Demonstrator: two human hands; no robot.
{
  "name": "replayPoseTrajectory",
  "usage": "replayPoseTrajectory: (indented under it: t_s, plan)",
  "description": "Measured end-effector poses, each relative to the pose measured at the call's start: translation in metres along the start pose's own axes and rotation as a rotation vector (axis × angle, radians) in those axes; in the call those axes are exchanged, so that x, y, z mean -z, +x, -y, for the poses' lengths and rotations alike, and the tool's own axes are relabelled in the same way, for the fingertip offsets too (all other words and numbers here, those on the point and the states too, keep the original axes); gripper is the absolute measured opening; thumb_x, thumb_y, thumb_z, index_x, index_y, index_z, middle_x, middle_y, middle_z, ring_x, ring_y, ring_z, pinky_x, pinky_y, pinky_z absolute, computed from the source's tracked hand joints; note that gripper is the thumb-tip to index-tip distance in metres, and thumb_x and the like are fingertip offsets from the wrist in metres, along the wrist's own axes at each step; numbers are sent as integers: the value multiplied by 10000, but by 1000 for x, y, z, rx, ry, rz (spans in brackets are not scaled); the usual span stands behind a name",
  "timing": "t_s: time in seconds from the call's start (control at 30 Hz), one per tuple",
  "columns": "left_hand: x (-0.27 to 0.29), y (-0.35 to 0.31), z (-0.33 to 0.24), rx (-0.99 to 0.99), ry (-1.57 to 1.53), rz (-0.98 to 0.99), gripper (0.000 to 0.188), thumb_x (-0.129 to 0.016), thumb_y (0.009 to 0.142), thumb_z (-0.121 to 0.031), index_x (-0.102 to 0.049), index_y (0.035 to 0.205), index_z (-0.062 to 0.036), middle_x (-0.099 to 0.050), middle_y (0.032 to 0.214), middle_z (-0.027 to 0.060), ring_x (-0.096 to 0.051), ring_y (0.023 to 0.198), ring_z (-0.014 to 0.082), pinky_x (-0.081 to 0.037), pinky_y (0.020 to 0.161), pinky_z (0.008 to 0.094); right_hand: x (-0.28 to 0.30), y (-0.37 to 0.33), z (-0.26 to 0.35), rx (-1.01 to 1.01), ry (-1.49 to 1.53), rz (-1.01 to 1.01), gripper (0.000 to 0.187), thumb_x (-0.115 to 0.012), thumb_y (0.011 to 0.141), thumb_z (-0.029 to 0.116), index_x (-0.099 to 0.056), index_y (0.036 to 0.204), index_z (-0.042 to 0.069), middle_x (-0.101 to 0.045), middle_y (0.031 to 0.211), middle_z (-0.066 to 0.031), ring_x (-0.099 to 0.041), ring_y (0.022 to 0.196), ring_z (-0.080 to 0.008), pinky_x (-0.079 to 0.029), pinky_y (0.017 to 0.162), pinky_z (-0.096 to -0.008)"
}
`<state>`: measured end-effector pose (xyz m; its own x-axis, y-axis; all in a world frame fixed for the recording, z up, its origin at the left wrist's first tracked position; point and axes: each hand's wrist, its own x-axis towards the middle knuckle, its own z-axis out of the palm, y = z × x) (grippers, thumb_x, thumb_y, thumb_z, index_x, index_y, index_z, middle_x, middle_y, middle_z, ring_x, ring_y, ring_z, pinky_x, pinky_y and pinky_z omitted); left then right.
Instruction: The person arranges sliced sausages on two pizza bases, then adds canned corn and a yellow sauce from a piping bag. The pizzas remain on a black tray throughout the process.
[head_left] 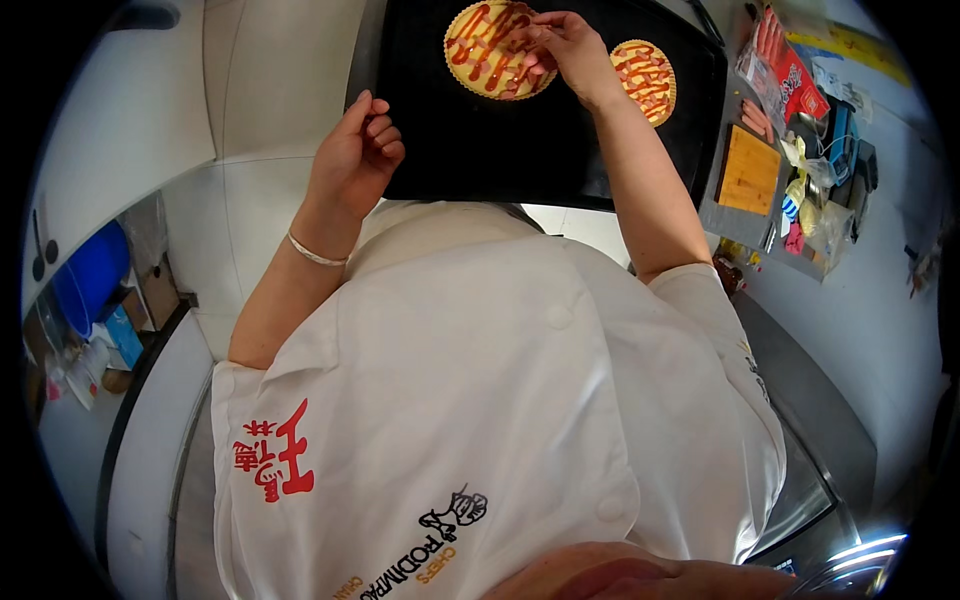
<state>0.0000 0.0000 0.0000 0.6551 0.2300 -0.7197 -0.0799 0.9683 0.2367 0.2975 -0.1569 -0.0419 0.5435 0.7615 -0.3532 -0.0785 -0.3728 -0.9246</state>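
Note:
A round pizza [478, 60] with a fluted rim, red sauce stripes and pink sausage pieces lies on a black baking tray [480, 150]. Over its right side is my right hand [570, 58], thumb and fingertips drawn together close to the topping. Whatever sits between those fingertips is too small to make out. A second pizza [645, 80], striped the same way, lies to the right on the tray, partly behind my right wrist. My left hand [362, 148] is raised beside the tray's left edge, fingers curled in and thumb against them. Its palm is hidden.
Right of the tray, a grey counter holds a wooden board [749, 170], several pink sausages [757, 120], a red package [797, 85] and plastic bags. At far left stand a white surface [120, 110] and a blue bucket [95, 275] on a lower shelf.

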Motion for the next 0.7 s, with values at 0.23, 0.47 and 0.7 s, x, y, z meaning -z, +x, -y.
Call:
replayPoseTrajectory:
  t_s: [0.23, 0.47, 0.7]
  plan:
    - [-3, -1, -3, 0, 1, -11, 252, -560, 1092, -279, -590, 941, -79, -445, 702, -28, -421, 647, 95, -429, 595, 242, -35, -9, 0, 85, -12, -82, 198, -829, 904, 206, -775, 977, 30, -759, 903, -56, -700, 749, -126, -584, 674, -244]
    - [-1, -3, 5, 11, -14, 5, 246, -565, 1089, -276, -590, 945, -78, -443, 701, -27, -411, 639, 93, -423, 585, 238, -72, -18, 4, 62, -288, -99, 285, -845, 872, 280, -781, 1037, 57, -770, 896, -82, -719, 783, -183, -573, 761, -294]
    - [3, -5, 6, 13, -31, 3, 247, -565, 1090, -275, -592, 944, -77, -447, 697, -25, -418, 635, 96, -427, 582, 240, -78, -18, 1, 121, -464, -93, 248, -811, 898, 290, -788, 1024, 78, -769, 894, -99, -733, 798, -214, -578, 770, -335]
